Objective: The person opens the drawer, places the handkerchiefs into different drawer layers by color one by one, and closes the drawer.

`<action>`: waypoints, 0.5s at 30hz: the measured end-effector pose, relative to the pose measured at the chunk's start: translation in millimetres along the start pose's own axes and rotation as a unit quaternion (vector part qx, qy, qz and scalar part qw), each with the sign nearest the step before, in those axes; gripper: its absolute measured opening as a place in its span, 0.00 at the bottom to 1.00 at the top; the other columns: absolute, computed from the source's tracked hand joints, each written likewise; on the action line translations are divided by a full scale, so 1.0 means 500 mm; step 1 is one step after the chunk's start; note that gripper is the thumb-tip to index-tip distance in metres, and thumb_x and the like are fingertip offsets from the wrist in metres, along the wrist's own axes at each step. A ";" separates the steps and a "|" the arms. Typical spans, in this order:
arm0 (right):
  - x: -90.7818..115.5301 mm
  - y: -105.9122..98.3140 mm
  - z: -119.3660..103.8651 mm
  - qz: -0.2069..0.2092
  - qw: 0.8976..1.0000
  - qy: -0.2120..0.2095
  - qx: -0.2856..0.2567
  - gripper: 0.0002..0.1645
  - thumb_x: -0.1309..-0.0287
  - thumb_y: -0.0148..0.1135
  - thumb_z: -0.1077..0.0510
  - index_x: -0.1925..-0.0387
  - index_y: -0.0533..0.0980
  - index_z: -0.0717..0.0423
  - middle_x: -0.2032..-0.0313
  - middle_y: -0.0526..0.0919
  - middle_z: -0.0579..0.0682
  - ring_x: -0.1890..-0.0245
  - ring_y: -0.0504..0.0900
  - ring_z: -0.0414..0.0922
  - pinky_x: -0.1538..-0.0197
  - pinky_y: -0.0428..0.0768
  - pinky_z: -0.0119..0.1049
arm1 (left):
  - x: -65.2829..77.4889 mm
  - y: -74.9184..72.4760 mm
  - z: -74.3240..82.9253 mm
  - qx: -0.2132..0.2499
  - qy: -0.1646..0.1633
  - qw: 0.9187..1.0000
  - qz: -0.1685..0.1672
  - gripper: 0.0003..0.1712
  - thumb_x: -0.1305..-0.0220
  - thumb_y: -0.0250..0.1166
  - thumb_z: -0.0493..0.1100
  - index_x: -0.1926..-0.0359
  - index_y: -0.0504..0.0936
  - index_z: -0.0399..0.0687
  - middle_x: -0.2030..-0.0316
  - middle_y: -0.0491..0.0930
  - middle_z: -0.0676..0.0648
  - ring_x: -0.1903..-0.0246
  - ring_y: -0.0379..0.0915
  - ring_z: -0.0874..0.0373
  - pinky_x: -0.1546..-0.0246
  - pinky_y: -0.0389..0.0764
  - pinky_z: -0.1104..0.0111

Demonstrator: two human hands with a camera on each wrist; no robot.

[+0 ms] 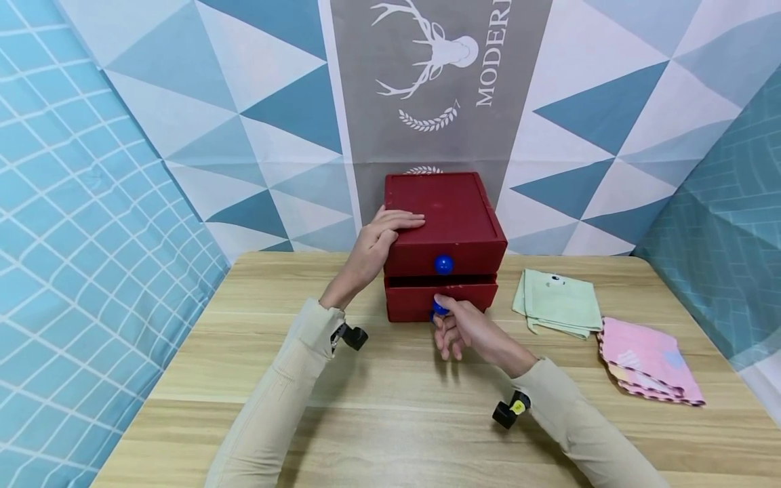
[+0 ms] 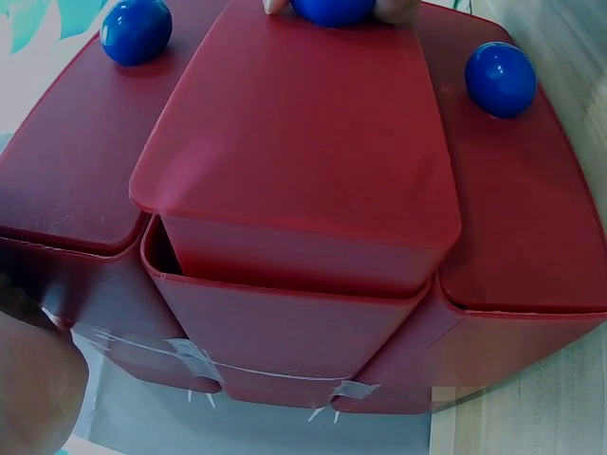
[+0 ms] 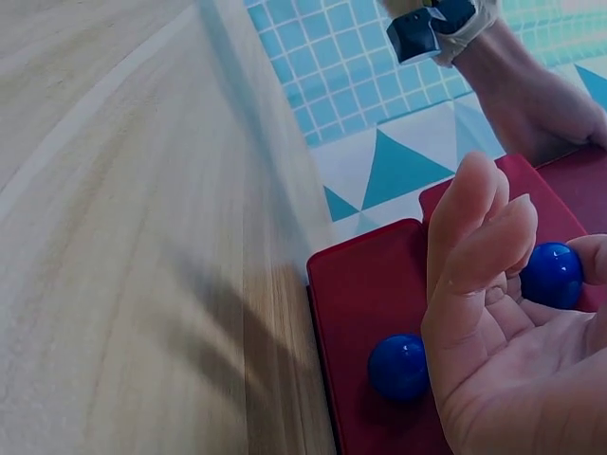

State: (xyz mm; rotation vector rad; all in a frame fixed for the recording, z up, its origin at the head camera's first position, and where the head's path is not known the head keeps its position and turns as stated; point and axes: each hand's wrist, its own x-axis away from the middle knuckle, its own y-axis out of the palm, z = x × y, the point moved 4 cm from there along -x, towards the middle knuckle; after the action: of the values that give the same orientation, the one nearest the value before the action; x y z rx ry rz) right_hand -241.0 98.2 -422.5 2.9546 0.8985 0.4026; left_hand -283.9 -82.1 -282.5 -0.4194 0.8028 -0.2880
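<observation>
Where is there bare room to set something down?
Bare wooden tabletop lies between left sleeve and right sleeve, and between left sleeve and blue grid backdrop. Right of the red drawer cabinet it is crowded with green towel and pink towel; the right hand, pinching the middle blue knob, blocks its front.

Drawer cabinet, one, dark red, boxy, with a flat rimmed top; upright at the middle far part of the wooden table, drawer fronts to the near side. Three stacked drawers, each with a round, glossy blue knob. Top drawer: closed, its knob free. Middle drawer: partly pulled out, a dark gap showing beneath the top drawer; its knob pinched by the right hand. Bottom drawer: closed, its knob free. Left hand rests on the top's left edge.
</observation>
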 end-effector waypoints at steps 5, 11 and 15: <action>0.004 0.001 0.003 0.000 1.000 0.000 -0.001 0.35 0.31 0.46 0.31 0.71 0.69 0.59 0.81 0.80 0.53 0.84 0.81 0.46 0.84 0.75 0.32 | 0.002 -0.001 0.005 0.000 -0.006 1.000 -0.001 0.28 0.32 0.37 0.29 0.46 0.83 0.33 0.42 0.79 0.37 0.36 0.68 0.46 0.24 0.38 0.54; 0.009 0.004 0.007 -0.002 1.000 0.002 -0.004 0.35 0.31 0.46 0.31 0.72 0.68 0.59 0.80 0.80 0.53 0.83 0.81 0.45 0.84 0.76 0.32 | 0.004 -0.002 0.019 0.013 0.013 1.000 0.007 0.26 0.31 0.37 0.25 0.48 0.82 0.28 0.44 0.79 0.32 0.39 0.69 0.38 0.24 0.39 0.52; 0.015 0.007 0.009 -0.007 1.000 -0.003 0.000 0.35 0.30 0.45 0.31 0.72 0.68 0.59 0.80 0.80 0.53 0.83 0.81 0.46 0.84 0.76 0.32 | 0.003 -0.001 0.020 0.012 0.019 1.000 0.010 0.26 0.31 0.37 0.24 0.48 0.82 0.28 0.44 0.79 0.32 0.39 0.69 0.38 0.25 0.39 0.48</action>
State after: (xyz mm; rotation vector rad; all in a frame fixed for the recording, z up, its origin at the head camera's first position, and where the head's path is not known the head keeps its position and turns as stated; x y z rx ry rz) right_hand -231.8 99.8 -424.8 2.9474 0.9171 0.3935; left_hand -275.5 -80.4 -277.1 -0.3838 0.8382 -0.2883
